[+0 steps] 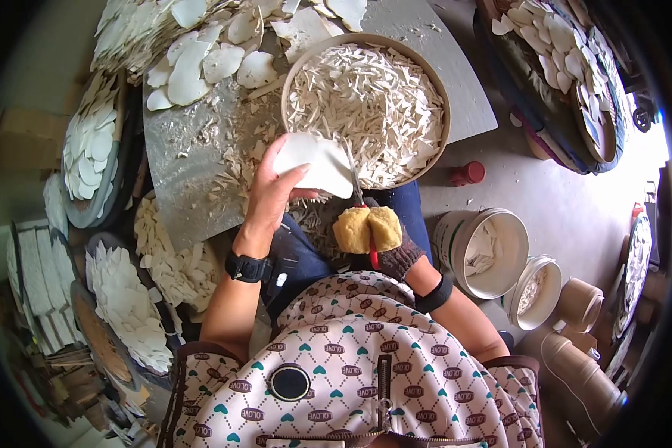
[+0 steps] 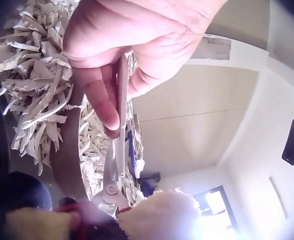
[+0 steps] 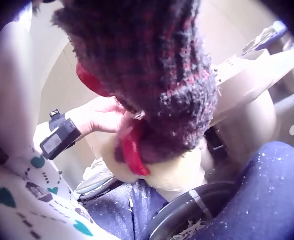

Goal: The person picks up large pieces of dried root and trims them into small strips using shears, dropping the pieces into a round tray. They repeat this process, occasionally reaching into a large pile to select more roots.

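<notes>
My bare left hand (image 1: 265,196) pinches a flat, thin white piece (image 1: 317,160), thumb on top and fingers beneath. In the left wrist view the piece (image 2: 122,95) shows edge-on, right at the blades of the shears (image 2: 111,167). My right hand (image 1: 402,257), in a dark knitted glove (image 3: 142,65), grips the shears by their red handle (image 3: 133,150). Yellow foam padding (image 1: 351,230) is wrapped about the handles and hides most of the fingers. The blades (image 1: 353,170) point away from me, along the right edge of the white piece.
Just beyond my hands stands a round tub (image 1: 442,138) heaped with white strips. Flat white pieces (image 1: 190,71) lie on the metal sheet (image 1: 463,112) behind. Buckets (image 1: 519,243) stand at right, near a red object (image 1: 468,173). Baskets of flat pieces (image 1: 123,299) line the left.
</notes>
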A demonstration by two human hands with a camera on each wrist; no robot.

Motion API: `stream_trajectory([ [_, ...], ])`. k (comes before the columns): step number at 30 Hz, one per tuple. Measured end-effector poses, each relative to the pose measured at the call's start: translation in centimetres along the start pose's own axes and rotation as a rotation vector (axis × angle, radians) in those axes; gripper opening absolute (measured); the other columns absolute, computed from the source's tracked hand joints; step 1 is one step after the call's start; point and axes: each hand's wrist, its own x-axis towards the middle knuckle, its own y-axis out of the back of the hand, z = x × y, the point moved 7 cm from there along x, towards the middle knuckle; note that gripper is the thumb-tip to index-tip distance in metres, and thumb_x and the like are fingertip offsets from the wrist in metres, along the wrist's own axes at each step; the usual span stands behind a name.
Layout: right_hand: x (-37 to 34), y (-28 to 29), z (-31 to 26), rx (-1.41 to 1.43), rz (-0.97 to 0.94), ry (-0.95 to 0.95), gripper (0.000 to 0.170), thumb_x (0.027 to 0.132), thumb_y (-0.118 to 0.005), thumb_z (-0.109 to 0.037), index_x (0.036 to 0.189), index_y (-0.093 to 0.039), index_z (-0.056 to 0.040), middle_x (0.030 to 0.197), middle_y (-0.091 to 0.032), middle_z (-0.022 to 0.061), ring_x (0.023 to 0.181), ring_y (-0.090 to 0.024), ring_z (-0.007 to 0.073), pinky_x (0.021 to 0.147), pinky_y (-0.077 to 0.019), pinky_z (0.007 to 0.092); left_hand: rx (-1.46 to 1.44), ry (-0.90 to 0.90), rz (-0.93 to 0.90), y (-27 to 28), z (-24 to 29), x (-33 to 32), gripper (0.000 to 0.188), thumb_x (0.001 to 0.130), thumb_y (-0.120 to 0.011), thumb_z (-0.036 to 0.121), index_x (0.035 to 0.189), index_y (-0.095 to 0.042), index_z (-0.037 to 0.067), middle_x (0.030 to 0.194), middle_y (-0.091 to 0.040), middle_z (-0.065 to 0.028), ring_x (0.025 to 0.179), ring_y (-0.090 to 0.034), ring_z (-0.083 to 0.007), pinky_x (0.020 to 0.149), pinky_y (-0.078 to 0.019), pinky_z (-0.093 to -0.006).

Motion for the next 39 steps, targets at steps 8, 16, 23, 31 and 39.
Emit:
stream_trajectory([
  [8,-0.5,-0.6,-1.2,-1.062,0.091,0.032,0.018,0.092,-0.042,-0.011,0.106,-0.05,-0.0025,0.1,-0.057,0.0085,0.093,-0.057,0.02,0.087,-0.0462,0.0312,-0.012,-0.065,0.181,1.0,-1.5,0.1,0.052,0.082,-0.054,0.003,0.129,-0.033,0.004,0.107,-0.054,-0.0109,0.083,-0.061,-0.0152,0.062,-0.0552,-0.0253],
  [16,-0.6,0.0,-1.3,-0.897,0.092,0.045,0.018,0.09,-0.047,-0.008,0.107,-0.05,-0.0023,0.102,-0.056,0.0083,0.095,-0.057,0.0174,0.086,-0.0469,0.0295,0.038,-0.021,0.048,0.1,-0.7,1.0,0.045,0.081,-0.054,0.002,0.123,-0.038,0.004,0.102,-0.056,-0.0086,0.08,-0.06,-0.0124,0.057,-0.0541,-0.0222],
  [23,-0.5,-2.2,-3.0,-1.041,0.102,0.015,0.022,0.083,-0.055,-0.011,0.104,-0.053,-0.004,0.1,-0.058,0.0086,0.093,-0.058,0.0211,0.084,-0.0468,0.0298,0.066,0.012,0.011,-0.4,-1.1,1.3,0.046,0.079,-0.054,0.0,0.122,-0.038,0.004,0.102,-0.056,-0.0089,0.078,-0.061,-0.0128,0.055,-0.0542,-0.022],
  [31,-0.9,-2.2,-3.2,-1.246,0.105,0.116,0.027,0.078,-0.058,-0.016,0.103,-0.052,-0.0058,0.1,-0.058,0.0093,0.093,-0.056,0.0235,0.084,-0.045,0.0317,0.107,-0.07,-0.005,-0.9,-0.4,1.4,0.046,0.08,-0.053,0.0,0.124,-0.037,0.004,0.102,-0.056,-0.0092,0.078,-0.061,-0.012,0.054,-0.0531,-0.0205],
  [39,-0.7,-2.6,-3.7,-1.248,0.129,0.166,0.025,0.08,-0.052,-0.01,0.105,-0.053,-0.0054,0.101,-0.058,0.0106,0.095,-0.056,0.026,0.084,-0.0443,0.0318,0.173,-0.078,-0.11,-2.0,-0.3,0.7,0.047,0.08,-0.053,0.002,0.124,-0.037,0.004,0.097,-0.056,-0.0061,0.075,-0.059,-0.0082,0.054,-0.052,-0.0197],
])
